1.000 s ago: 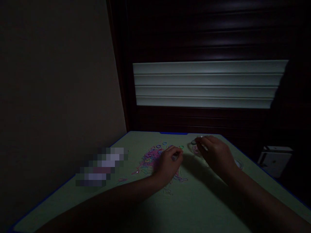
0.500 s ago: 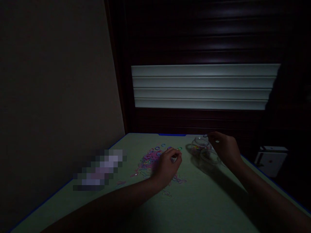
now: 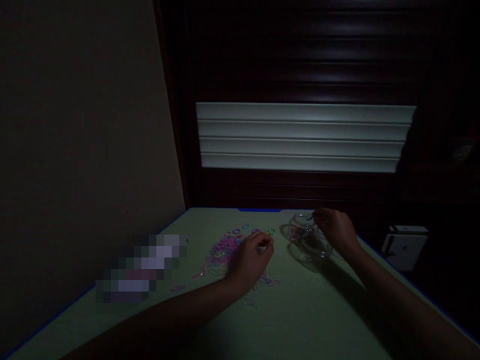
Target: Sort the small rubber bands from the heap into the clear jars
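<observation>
Pink, purple and blue bands [image 3: 225, 249] lie in a loose pile on the pale green table [image 3: 300, 320]. Over the right side of this pile is my left hand [image 3: 251, 257], thumb and fingertips pinched together; whatever they hold is too small to name. My right hand [image 3: 337, 230] is closed in a pinch at the rim of the rear glass jar [image 3: 294, 234], and a small band [image 3: 310, 216] shows at its fingertips. Some colourful bands are inside that jar. A second clear jar [image 3: 315, 255] stands just in front, below my right hand.
At the left of the table lies a pixelated object [image 3: 146, 270]. Several single rings [image 3: 245, 227] lie behind the pile. A white box-like object [image 3: 405, 247] stands beyond the table's right edge. Dark slatted panelling [image 3: 300, 187] rises behind the table.
The whole view has shifted slightly, moving the scene to the left. My right hand and its small band are now lower, closer to the rear jar's mouth. My left hand stays pinched by the pile.
</observation>
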Demonstrator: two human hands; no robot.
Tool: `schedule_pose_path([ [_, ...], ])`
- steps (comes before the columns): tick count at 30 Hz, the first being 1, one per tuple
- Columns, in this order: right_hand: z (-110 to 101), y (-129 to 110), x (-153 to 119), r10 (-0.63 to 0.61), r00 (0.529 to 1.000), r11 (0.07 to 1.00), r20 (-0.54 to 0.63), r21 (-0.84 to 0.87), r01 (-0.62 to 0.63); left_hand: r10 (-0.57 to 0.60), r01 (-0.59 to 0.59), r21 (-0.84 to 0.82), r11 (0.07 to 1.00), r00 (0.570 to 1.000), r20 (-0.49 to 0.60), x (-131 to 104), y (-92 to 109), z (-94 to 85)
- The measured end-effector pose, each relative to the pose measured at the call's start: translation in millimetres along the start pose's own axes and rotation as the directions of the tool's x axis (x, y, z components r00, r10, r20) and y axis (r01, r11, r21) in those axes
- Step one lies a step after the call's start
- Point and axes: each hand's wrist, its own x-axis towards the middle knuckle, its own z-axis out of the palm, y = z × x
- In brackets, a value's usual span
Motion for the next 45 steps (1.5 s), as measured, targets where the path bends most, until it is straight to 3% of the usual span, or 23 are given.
schedule_pose_path([
  [10,-4.9,-4.3,-3.4,-0.039,0.999,0.996,-0.026,0.077,0.041,0.007,-0.007,0.003,1.000,1.000,-0.019,-1.8,-1.2,1.8],
  [16,-12.8,-38.7,-16.5,-0.161,0.985,0.973,-0.068,0.157,0.170,0.017,-0.018,-0.009,1.000,0.999,-0.028,8.2,-8.4,-5.0],
  [19,-12.0,-66.2,-31.8,-0.338,0.939,0.934,-0.061,0.096,0.343,0.044,-0.043,0.020,0.999,0.998,-0.046,18.8,-14.5,-14.2],
  [21,-8.5,-81.1,-42.0,-0.467,0.884,0.884,0.010,0.047,0.466,0.044,-0.041,0.054,0.998,0.998,-0.055,25.5,-19.9,-20.2],
  [26,2.1,-94.6,-56.0,-0.582,0.799,0.809,0.151,0.011,0.588,0.016,-0.008,0.125,0.992,0.998,-0.057,33.7,-34.1,-28.3],
  [31,2.4,-87.2,-51.6,-0.635,0.752,0.764,0.179,0.000,0.645,0.042,-0.058,0.227,0.972,0.997,0.072,34.8,-36.0,-33.5],
  [36,1.8,-83.9,-47.7,-0.669,0.722,0.732,0.177,-0.011,0.681,0.086,-0.178,0.345,0.921,0.960,0.265,41.1,-29.4,-36.3],
  [41,3.2,-87.9,-49.5,-0.683,0.706,0.713,0.186,-0.036,0.700,0.043,-0.220,0.455,0.863,0.929,0.369,47.2,-28.6,-22.2],
  [45,2.6,-88.7,-50.6,-0.680,0.706,0.716,0.197,-0.028,0.698,0.001,-0.214,0.531,0.820,0.928,0.372,48.2,-33.4,-10.6],
])
